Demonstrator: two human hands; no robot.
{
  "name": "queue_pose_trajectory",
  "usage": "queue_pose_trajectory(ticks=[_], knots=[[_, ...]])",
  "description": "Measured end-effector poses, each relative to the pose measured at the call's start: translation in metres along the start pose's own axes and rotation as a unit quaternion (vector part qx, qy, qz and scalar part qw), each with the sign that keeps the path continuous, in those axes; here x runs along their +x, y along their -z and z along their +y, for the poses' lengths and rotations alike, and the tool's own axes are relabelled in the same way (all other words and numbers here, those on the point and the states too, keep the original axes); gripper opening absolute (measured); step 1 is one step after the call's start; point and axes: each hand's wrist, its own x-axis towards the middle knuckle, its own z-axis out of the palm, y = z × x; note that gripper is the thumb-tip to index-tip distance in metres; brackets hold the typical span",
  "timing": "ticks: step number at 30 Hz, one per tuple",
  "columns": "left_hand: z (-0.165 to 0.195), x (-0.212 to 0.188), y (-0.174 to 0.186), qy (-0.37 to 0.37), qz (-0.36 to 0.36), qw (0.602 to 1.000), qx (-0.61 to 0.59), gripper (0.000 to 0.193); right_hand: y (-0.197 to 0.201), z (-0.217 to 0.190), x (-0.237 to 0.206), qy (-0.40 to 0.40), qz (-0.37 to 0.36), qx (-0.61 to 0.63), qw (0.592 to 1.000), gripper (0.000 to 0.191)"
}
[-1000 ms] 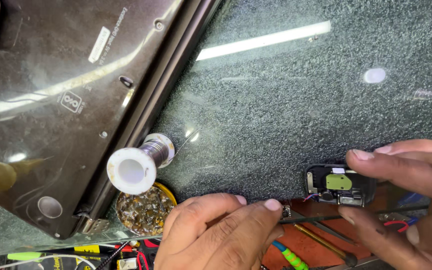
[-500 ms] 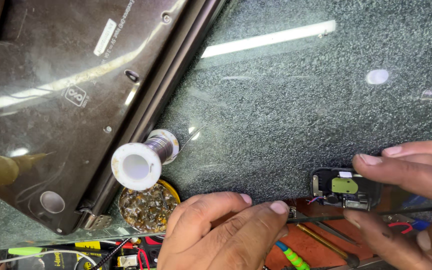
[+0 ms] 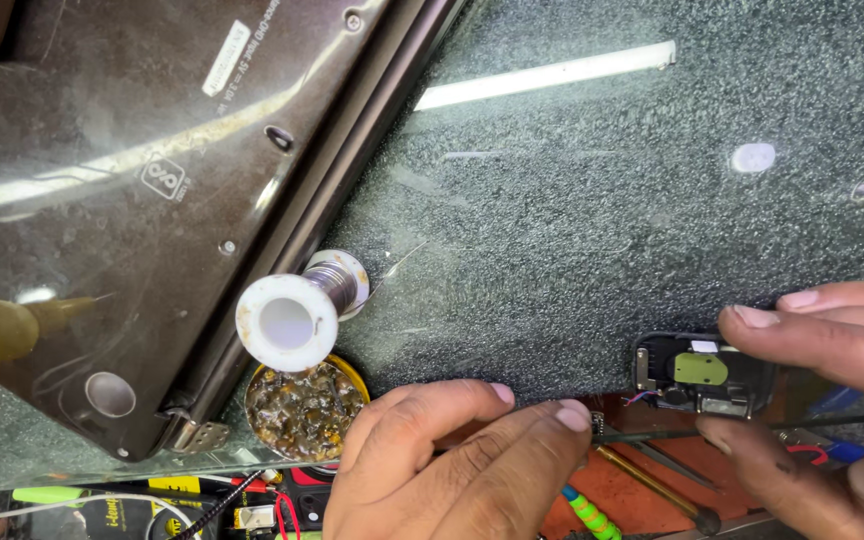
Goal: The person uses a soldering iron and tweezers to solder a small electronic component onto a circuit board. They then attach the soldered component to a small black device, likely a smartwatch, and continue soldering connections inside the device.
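The right hand (image 3: 832,400) was clamped on a small black electronic module (image 3: 700,374) with a green part, pinched between fingertip and thumb at the near edge of the dark speckled counter (image 3: 602,200). The left hand (image 3: 452,465) lay on the same near edge with fingers loosely together, holding nothing I could see. A white solder spool (image 3: 297,315) stood just above a round tin of brownish flux (image 3: 304,408), beside an overturned laptop (image 3: 152,180) at the far left corner.

My right hand (image 3: 832,400): cut off at right edge, covering part of small device (image 3: 697,372). My left hand (image 3: 462,465): wrist cropped below. Laptop (image 3: 152,200): cropped top-left. Lower tools: partly hidden.
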Motion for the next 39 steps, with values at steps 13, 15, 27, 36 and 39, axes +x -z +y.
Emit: queue_pose_trajectory(ticks=[13,15,27,36,39], knots=[[0.0051,-0.0016,-0.0022,0.021,0.019,1.000,0.001,0.020,0.0008,0.0002,-0.0010,0.005,0.000,-0.012,1.000,0.067],[0.0051,-0.0019,-0.0022,0.019,0.020,1.000,-0.004,0.019,0.0010,-0.0004,-0.0014,0.001,-0.002,-0.015,1.000,0.068],[0.0062,-0.0030,-0.0010,0.024,0.008,1.000,-0.001,0.017,0.0009,-0.0036,-0.0033,-0.027,-0.010,-0.030,0.999,0.069],[0.0053,-0.0040,-0.0012,0.024,0.004,1.000,0.002,0.018,0.0003,-0.0017,-0.0037,-0.012,-0.004,-0.008,1.000,0.069],[0.0057,-0.0045,-0.0017,0.025,0.007,1.000,0.005,0.018,0.0002,-0.0017,-0.0041,-0.018,-0.002,-0.011,1.000,0.069]])
